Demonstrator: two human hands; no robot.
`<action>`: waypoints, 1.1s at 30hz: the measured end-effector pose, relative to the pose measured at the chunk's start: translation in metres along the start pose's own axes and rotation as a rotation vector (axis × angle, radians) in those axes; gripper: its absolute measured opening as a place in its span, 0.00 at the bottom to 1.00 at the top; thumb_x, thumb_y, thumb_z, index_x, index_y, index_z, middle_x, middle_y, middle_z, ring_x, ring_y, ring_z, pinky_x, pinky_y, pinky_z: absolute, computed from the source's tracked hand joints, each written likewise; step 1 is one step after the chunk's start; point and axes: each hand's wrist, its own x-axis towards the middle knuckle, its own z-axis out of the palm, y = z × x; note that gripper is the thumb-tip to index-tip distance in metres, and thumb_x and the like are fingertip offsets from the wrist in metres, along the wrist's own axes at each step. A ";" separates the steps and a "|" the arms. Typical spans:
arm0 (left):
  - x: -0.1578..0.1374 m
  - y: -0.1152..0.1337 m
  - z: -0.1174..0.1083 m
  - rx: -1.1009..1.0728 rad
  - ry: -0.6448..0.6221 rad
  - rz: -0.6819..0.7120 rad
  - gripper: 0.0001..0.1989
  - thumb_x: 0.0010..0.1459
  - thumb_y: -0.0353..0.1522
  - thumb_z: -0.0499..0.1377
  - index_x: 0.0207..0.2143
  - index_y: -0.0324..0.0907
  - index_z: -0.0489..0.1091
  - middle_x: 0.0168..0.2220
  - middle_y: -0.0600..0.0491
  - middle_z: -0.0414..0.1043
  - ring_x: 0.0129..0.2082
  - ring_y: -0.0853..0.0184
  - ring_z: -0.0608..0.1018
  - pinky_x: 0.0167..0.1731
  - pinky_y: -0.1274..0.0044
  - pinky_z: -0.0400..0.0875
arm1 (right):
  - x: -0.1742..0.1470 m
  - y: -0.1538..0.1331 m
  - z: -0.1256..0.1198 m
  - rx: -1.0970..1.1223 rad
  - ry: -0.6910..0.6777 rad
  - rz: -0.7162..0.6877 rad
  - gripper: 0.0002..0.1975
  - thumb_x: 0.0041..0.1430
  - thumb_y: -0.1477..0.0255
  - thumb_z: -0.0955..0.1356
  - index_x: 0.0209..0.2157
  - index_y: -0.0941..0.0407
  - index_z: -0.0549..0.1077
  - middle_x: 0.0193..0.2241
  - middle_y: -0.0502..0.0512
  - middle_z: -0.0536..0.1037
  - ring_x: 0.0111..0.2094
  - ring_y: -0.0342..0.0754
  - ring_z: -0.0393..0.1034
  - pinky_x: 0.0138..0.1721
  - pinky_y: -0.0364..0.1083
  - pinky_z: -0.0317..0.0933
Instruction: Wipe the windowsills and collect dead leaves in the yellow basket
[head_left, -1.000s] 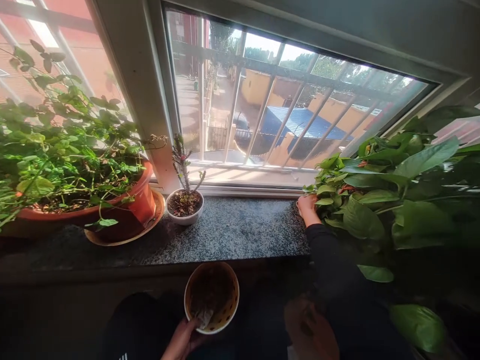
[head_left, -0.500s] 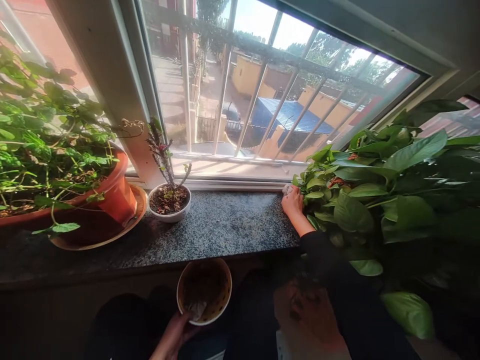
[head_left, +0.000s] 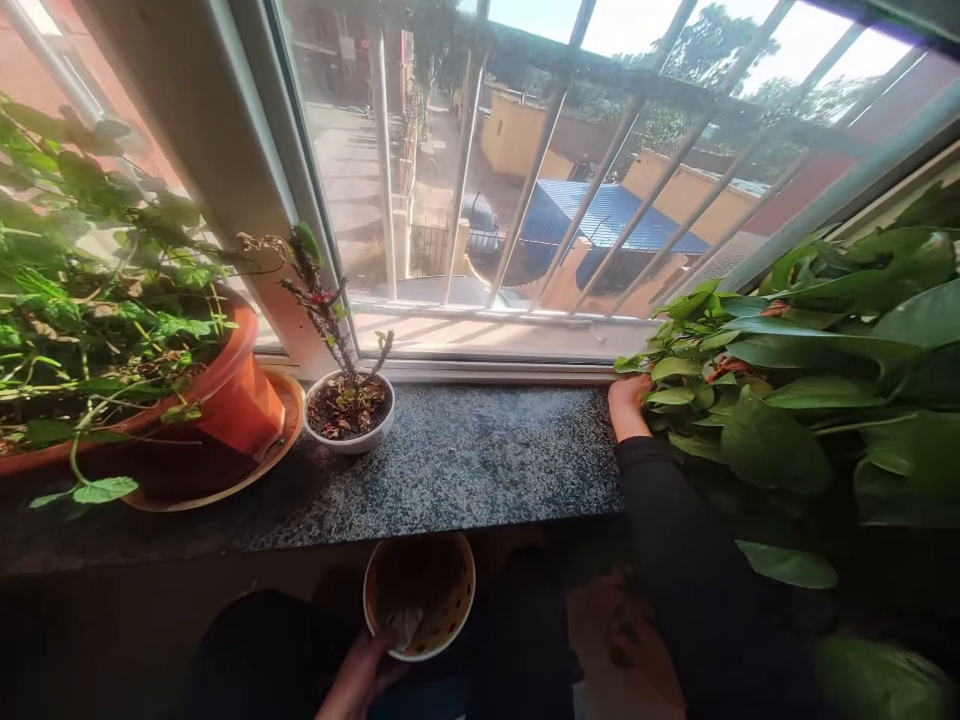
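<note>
Head view, left hand [head_left: 356,672]: gripping the near-left rim of a round tub, thumb inside.
Tub [head_left: 454,602]: below the windowsill's [head_left: 495,460] front edge, pale-rimmed, yellowish within and dark-spotted; a whitish crumpled scrap [head_left: 406,629] lies inside by the thumb.
Right hand [head_left: 628,402]: at the back right of the windowsill, fingers partly hidden by leaves; whether it is closed on anything, I cannot tell.
Leafy plant [head_left: 776,440]: just beside that hand, broad green leaves, filling the right side.
White pot [head_left: 358,441]: left of centre on the speckled stone, thorny-looking stems upright.
Orange pot [head_left: 244,405]: farther left, in a saucer [head_left: 217,500], greenery trailing over its rim.
Window [head_left: 480,368]: behind, bars outside, blue roof [head_left: 622,212] beyond.
</note>
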 end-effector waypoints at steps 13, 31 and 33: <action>0.003 -0.003 0.001 0.082 -0.058 -0.009 0.22 0.52 0.32 0.67 0.49 0.37 0.71 0.46 0.40 0.80 0.51 0.48 0.81 0.54 0.57 0.74 | -0.111 -0.095 -0.032 0.047 -0.114 -0.201 0.18 0.54 0.79 0.61 0.44 0.57 0.74 0.48 0.66 0.74 0.52 0.61 0.65 0.52 0.56 0.59; -0.035 -0.004 0.001 0.036 -0.098 0.049 0.18 0.44 0.31 0.68 0.39 0.38 0.72 0.44 0.40 0.80 0.51 0.49 0.80 0.53 0.58 0.74 | -0.103 -0.080 -0.038 0.058 -0.140 -0.337 0.18 0.53 0.80 0.62 0.45 0.59 0.72 0.43 0.65 0.76 0.46 0.58 0.67 0.50 0.53 0.60; -0.028 -0.004 0.000 0.053 -0.116 0.039 0.17 0.45 0.31 0.67 0.40 0.37 0.72 0.45 0.40 0.80 0.50 0.50 0.80 0.52 0.59 0.74 | -0.124 -0.107 -0.037 0.127 -0.193 -0.457 0.19 0.53 0.80 0.62 0.46 0.58 0.72 0.45 0.65 0.77 0.48 0.58 0.68 0.52 0.52 0.59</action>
